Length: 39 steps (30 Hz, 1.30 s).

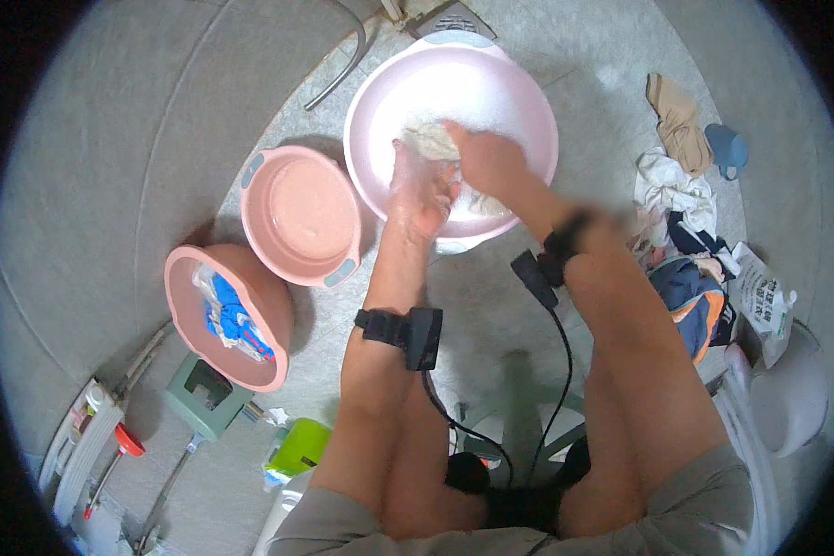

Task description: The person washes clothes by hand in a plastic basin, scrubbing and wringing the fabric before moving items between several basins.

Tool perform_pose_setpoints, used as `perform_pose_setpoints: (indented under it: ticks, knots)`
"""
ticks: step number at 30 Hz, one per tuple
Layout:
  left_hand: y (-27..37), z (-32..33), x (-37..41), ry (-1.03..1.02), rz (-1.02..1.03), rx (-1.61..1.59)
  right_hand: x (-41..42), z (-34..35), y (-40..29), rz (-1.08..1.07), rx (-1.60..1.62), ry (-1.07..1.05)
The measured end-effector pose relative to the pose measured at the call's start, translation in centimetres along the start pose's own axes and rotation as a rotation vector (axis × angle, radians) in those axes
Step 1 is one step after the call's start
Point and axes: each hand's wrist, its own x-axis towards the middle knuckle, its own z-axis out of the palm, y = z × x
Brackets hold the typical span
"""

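Observation:
A large pale pink plastic basin (368, 111) with white suds stands on the tiled floor before me. A wet cream cloth (427, 141) lies in the suds, and part of it shows lower down near the near wall. My left hand (422, 187) is in the basin, palm up, wet with foam, against the cloth's lower edge; whether its fingers grip the cloth is not plain. My right hand (486, 160) is bent over the cloth's right end, its fingers closed on it. Both wrists carry black straps with cabled boxes.
Left of the basin stand a smaller pink basin (313, 208) holding liquid and a pink bucket (181, 313) with blue and white items. A metal hose (340, 80) lies behind them. Clothes (677, 187), a blue mug (726, 149) and a printed plastic bag (761, 292) are at right.

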Motion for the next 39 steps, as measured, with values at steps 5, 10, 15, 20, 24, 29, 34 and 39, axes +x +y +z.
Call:
perform_pose_setpoints:
  ticks: [5, 10, 15, 20, 24, 29, 34, 39]
  knots:
    - [0.4, -1.2, -0.1, -0.146, -0.061, -0.202, -2.0, -2.7, -4.7, -0.101, 0.022, -0.012]
    - [1.0, -2.9, -1.0, -0.472, -0.034, -0.412, -6.6, -4.6, -10.4, -0.442, 0.105, 0.101]
    - [0.5, -1.4, -0.4, -0.49, 0.044, -0.346, -6.9, -3.6, -10.6, -0.48, 0.108, 0.239]
    - [0.3, 0.0, -1.0, -0.411, 0.192, -0.167, -6.4, -3.4, -10.3, -0.397, 0.014, 0.27]
    - [0.4, -0.1, -0.8, -0.373, 0.021, -0.314, -4.4, -3.3, -8.5, -0.298, -0.005, 0.309]
    - [1.3, 2.0, -0.4, -0.104, 0.223, -0.097, -1.0, -2.6, -1.5, 0.017, -0.037, 0.165]
    - [1.3, 1.5, -0.2, -0.213, 0.358, 0.084, -1.3, -4.0, -0.9, -0.074, 0.436, -0.051]
    - [-0.2, 0.1, 0.4, -0.052, 0.146, 0.102, -1.3, -1.0, -0.9, -0.34, 0.322, 0.04]
